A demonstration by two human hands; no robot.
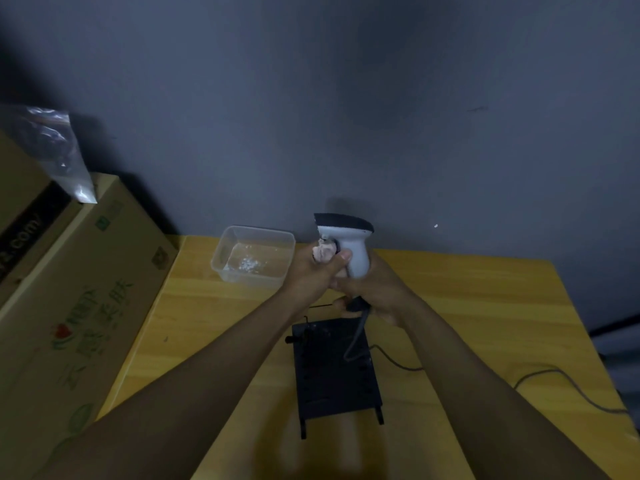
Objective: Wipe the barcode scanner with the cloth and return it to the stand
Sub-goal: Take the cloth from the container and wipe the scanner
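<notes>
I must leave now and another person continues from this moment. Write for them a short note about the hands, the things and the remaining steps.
Left hand: presses the bunched pink cloth against the scanner, just under its head.
Right hand: grips the scanner handle and holds it upright above the table; its cable trails to the right.
Black stand: empty, on the table below the hands.
Done: scanner lifted, wiping underway.
Left: finish wiping, return scanner to the stand.
</notes>
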